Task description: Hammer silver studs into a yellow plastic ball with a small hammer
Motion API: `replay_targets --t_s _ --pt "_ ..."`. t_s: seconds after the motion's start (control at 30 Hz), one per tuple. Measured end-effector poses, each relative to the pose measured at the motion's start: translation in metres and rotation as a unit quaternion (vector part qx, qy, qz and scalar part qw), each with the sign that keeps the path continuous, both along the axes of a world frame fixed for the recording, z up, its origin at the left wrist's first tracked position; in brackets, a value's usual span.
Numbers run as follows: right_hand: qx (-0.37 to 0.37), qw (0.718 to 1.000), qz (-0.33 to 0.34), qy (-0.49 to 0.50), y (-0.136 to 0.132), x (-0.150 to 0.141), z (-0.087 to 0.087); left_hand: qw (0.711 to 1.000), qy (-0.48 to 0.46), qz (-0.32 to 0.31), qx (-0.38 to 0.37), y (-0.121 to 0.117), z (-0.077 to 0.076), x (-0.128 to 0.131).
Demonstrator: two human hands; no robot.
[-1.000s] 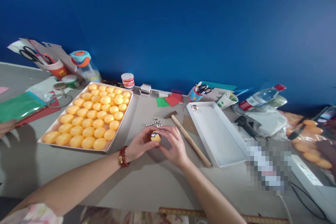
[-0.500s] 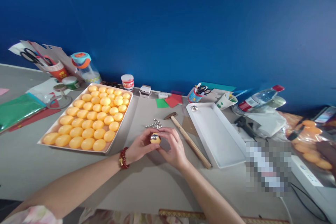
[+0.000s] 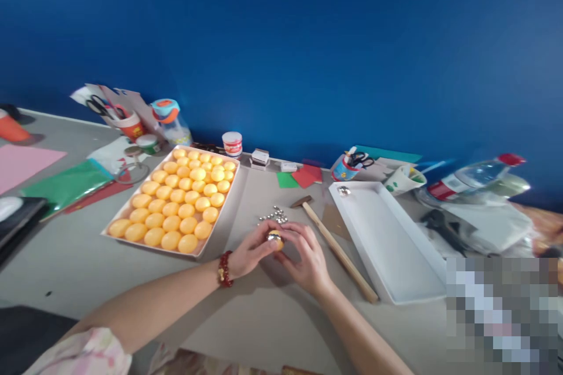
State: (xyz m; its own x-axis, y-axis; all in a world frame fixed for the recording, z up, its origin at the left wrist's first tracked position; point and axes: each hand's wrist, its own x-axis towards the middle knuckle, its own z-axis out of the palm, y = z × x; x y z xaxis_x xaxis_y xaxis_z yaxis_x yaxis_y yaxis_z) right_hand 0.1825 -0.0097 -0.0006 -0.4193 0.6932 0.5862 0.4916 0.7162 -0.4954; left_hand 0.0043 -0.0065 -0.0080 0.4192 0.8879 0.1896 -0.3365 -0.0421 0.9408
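My left hand is closed around an orange ball partly covered in shiny silver. The fingers of my right hand curl against the ball's other side, so both hands grip it just above the table. Behind my fingertips lies a loose pile of small silver pieces, too small to tell their kind. A wooden-handled hammer rests right of my right hand. To the left, a shallow box holds rows of plain orange balls.
A white tray at the right has a silver-covered ball in its far corner. Green paper, red paper, a pen cup, a plastic bottle and a drinking bottle stand or lie near the blue wall.
My view has turned left, so everything appears further right and more of the table's left side shows. Both hands still grip the ball, with slight finger shifts.
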Motion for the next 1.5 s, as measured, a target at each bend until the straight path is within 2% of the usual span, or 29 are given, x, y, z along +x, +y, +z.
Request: replay_targets --t_s 0.2,0.37,0.53,0.6,0.7,0.77,0.9,1.0,1.1,1.23,1.3,1.5 --pt "0.024 0.999 0.024 -0.023 0.003 0.003 -0.006 0.999 0.022 -0.02 -0.019 0.0 0.0 0.004" --pt "0.024 0.999 0.026 -0.028 0.005 0.004 -0.006 1.0 0.025 -0.005 -0.002 0.0 -0.003 0.004" --pt "0.018 1.0 0.016 -0.018 0.003 0.002 -0.001 0.994 -0.043 -0.037 -0.088 -0.001 -0.01 0.003" --pt "0.011 1.0 0.01 -0.014 0.002 0.001 0.0 0.995 -0.023 -0.025 -0.091 0.0 -0.014 0.003" --pt "0.001 1.0 0.013 -0.01 0.001 0.0 0.002 0.998 0.031 0.02 -0.05 0.001 -0.017 0.003" --pt "-0.001 1.0 0.02 -0.004 0.001 -0.001 0.003 0.998 0.031 0.036 -0.045 0.001 -0.019 0.003" --pt "-0.014 0.999 0.029 -0.001 0.0 -0.002 0.004 0.994 -0.027 -0.016 -0.109 0.0 -0.021 0.003" --pt "-0.018 0.999 0.029 -0.012 0.0 0.0 0.001 0.99 -0.049 -0.036 -0.126 -0.001 -0.019 0.003" --pt "-0.012 0.999 0.007 -0.029 0.003 0.005 -0.002 0.992 -0.039 0.009 -0.124 0.002 -0.015 0.001" --pt "-0.009 0.997 -0.066 -0.034 0.013 0.016 -0.005 0.981 -0.068 0.133 -0.121 0.011 -0.009 -0.002" --pt "-0.02 0.996 -0.077 -0.037 0.019 0.019 -0.007 0.979 -0.078 0.144 -0.121 0.015 -0.006 -0.003" --pt "-0.058 0.995 -0.051 -0.068 0.022 0.012 -0.017 0.979 -0.076 0.141 -0.13 0.014 -0.004 -0.003"
